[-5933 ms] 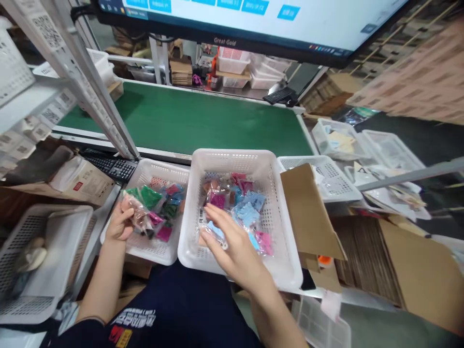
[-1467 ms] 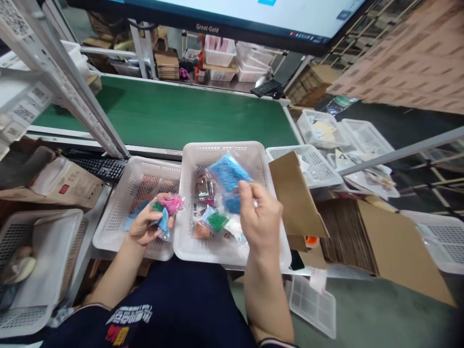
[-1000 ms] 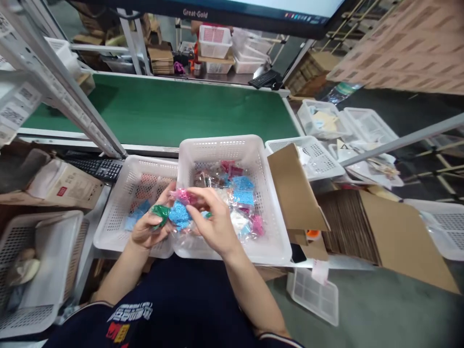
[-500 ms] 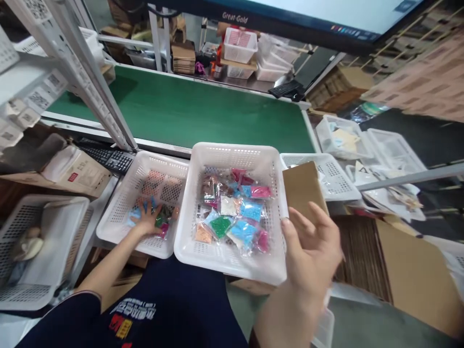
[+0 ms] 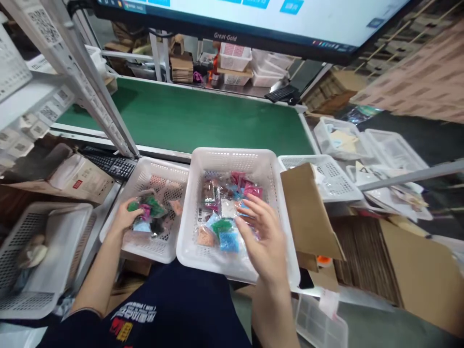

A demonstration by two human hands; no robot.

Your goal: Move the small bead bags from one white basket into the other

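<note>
My left hand (image 5: pixel 125 215) is in the smaller white basket (image 5: pixel 145 246), its fingers closed on a bunch of small plastic bags (image 5: pixel 147 211) with green, purple, light blue and black contents. Beside it, the larger white basket (image 5: pixel 232 153) holds several clear bags of coloured pieces, among them a blue bag (image 5: pixel 229 241), an orange bag (image 5: pixel 205 236) and a white bag (image 5: pixel 228 209). My right hand (image 5: pixel 263 232) is over the right part of this basket with its fingers apart, partly covering the bags beneath. No item shows in its grasp.
A cardboard flap (image 5: pixel 308 208) stands against the larger basket's right side. Behind the baskets runs a green belt (image 5: pixel 213 116), with a monitor (image 5: pixel 232 36) above. A keyboard (image 5: pixel 108 163) and metal post (image 5: pixel 96 96) are at the left, another white basket (image 5: pixel 329 186) at the right.
My right hand has moved left, from beyond the larger basket's right rim to over its bags. My left hand has shifted left and gathered bags. The view has tilted up slightly.
</note>
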